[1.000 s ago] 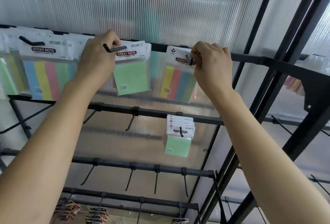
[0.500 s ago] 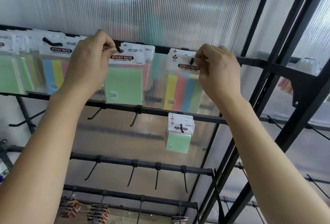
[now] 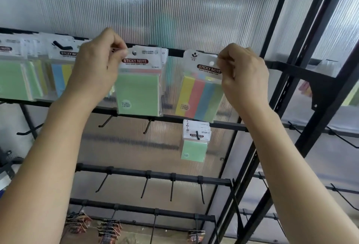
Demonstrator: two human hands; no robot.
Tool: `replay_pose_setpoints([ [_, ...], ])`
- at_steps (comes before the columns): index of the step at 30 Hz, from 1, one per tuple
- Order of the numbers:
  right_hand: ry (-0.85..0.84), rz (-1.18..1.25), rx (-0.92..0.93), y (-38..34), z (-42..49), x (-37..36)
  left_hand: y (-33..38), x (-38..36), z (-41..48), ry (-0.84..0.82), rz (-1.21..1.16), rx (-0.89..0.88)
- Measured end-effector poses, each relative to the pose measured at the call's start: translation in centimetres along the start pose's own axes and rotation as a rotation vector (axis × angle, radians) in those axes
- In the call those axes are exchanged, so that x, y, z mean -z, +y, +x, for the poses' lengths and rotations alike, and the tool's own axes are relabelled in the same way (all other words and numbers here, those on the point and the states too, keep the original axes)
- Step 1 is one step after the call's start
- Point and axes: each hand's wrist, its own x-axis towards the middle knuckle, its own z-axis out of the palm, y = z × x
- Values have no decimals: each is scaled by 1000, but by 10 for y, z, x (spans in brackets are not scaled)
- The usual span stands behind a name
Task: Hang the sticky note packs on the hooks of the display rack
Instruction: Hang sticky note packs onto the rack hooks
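left hand (image 3: pixel 95 69) pinches the top-left corner of the green pack (image 3: pixel 138 94), thumb and forefinger closed on the header card. right hand (image 3: pixel 244 78) pinches the top-right edge of the striped pack (image 3: pixel 200 98) the same way. both packs are up at the top rail (image 3: pixel 174 53) of the display rack (image 3: pixel 320 86).

risks:
- the striped pack's hang hole (image 3: pixel 211 63) shows pale and i see no hook through it. let go now and it likely drops past the small green stack (image 3: pixel 194 148) below.
- you're feeding two packs overhead at once. watch one and the other hole can miss its hook tip.
- a corner pinch gives poor control, so the header card may fold or twist.
- the green pack sits in front of other packs. a hard push could snag their cards.
- the sleeve looks thin. tugging it may tear the hole.

can't make out:
- the hooks for either pack. a dark spot on the green pack's header may be a hook tip, but i can't confirm it's threaded.
- the hung packs far left (image 3: pixel 60 72) are blurred and cut by the frame edge.
- the items at the rack bottom (image 3: pixel 77 222) are too small to name.
- anything behind the ribbed panel (image 3: pixel 174 10) is just a smear.
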Motion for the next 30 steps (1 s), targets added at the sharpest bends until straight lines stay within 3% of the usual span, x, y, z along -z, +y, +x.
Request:
replay_pose_setpoints([
  [18, -136, -173, -108, 50, -105, 49, 40, -97, -73, -299, -237, -42],
  [30, -113, -304, -235, 103, -152, 134, 129, -159, -90, -430, -359, -92],
])
